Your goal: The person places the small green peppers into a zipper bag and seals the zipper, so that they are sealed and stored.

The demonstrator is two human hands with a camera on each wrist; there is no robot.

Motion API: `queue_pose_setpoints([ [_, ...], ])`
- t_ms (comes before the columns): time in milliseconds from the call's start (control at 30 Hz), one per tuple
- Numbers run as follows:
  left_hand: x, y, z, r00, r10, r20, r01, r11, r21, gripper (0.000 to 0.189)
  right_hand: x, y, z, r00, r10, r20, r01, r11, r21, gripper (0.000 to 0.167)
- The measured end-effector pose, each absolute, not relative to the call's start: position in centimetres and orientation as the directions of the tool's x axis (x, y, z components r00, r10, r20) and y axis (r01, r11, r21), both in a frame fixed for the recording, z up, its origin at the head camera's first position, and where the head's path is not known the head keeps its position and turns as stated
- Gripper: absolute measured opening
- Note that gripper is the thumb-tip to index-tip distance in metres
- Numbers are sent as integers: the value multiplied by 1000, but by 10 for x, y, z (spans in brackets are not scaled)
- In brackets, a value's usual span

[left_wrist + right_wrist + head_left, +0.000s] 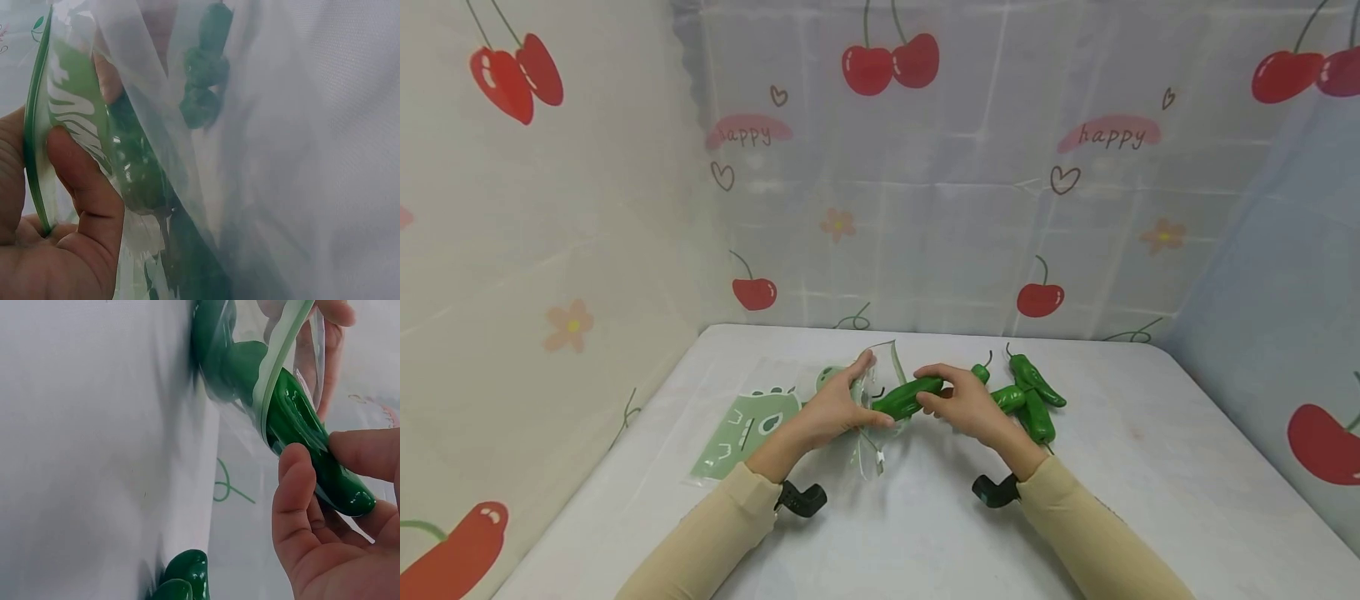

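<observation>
My left hand (831,412) holds a clear zip bag (275,375) by its green-edged mouth, the thumb on one side of the strip (31,150) in the left wrist view. My right hand (966,404) pinches a long, glossy green pepper (906,398) between thumb and fingers near its rounded tip. The pepper's other end, with the stem, is inside the bag mouth, as the right wrist view shows. More green peppers (215,344) show through the clear film further down in the bag.
Several loose green peppers (1036,379) lie in a pile just right of my right hand. To the left, a flat clear bag (737,429) with a green cartoon-face print lies on the white table (925,533). A cherry-printed curtain (955,208) stands behind.
</observation>
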State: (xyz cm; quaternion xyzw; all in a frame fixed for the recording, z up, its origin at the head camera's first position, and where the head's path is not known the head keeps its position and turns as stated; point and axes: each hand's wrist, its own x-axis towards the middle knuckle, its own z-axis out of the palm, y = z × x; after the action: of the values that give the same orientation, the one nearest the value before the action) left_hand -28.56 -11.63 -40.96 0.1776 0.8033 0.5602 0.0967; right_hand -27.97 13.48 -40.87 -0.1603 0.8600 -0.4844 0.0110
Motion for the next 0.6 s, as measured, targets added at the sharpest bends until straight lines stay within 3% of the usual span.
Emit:
queue_pose_setpoints([
  [367, -283, -114, -409, -928, 371, 25, 167, 355, 920, 124, -278, 127, -410, -960, -267, 90, -204, 440, -874, 38],
  [600, -283, -115, -408, -924, 382, 27, 169, 343, 924, 127, -279, 127, -414, -949, -285, 132, -244, 405, -881, 36],
])
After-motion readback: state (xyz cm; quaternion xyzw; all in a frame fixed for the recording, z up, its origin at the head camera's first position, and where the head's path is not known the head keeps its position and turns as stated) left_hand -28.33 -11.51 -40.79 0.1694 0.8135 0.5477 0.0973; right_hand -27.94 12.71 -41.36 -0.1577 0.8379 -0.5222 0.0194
